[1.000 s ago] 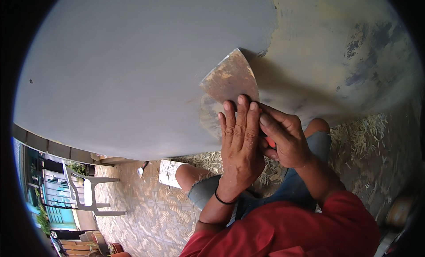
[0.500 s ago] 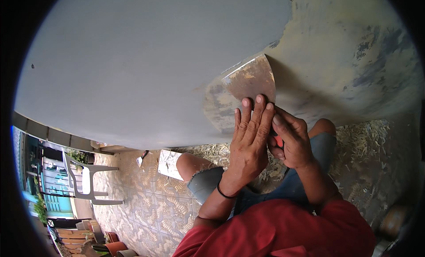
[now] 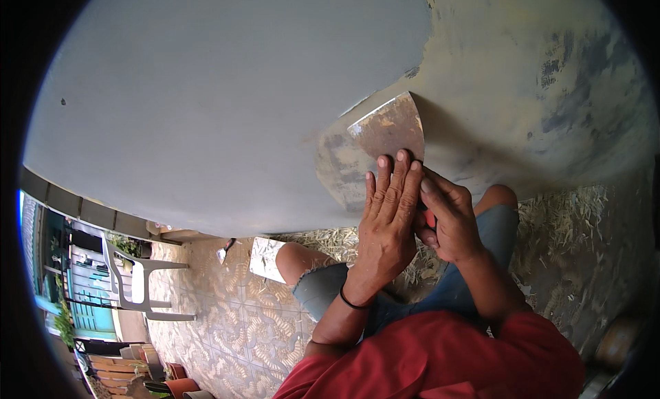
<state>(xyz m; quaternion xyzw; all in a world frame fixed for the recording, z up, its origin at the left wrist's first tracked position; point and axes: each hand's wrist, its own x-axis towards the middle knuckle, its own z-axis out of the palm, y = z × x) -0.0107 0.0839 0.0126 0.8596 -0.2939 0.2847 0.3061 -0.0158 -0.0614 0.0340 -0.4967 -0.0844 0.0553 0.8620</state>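
Observation:
A wide scraper (image 3: 390, 129) with a worn, brownish metal blade rests against the wall, its bright straight edge tilted up and to the left. My right hand (image 3: 450, 223) grips its red and black handle, thumb along the side. Stretched flat, my left hand (image 3: 388, 223) presses its fingertips on the lower part of the blade. Grey paint (image 3: 227, 96) covers the wall on the left. To the right and just below the blade lies a scraped, yellowish patchy surface (image 3: 495, 62). A ragged paint border runs just above the blade's edge.
Pale paint shavings (image 3: 570, 217) litter the floor along the wall's foot. A second small scraper (image 3: 225, 250) lies on the patterned tiles (image 3: 227, 316), near a white tile-like piece (image 3: 265, 257) by my left knee. A plastic chair (image 3: 141, 282) and flowerpots (image 3: 182, 386) stand at left.
The scraper has drawn back slightly from the paint border, so a thin bare strip shows beyond its edge. Both hands keep their hold, and the view has turned a little.

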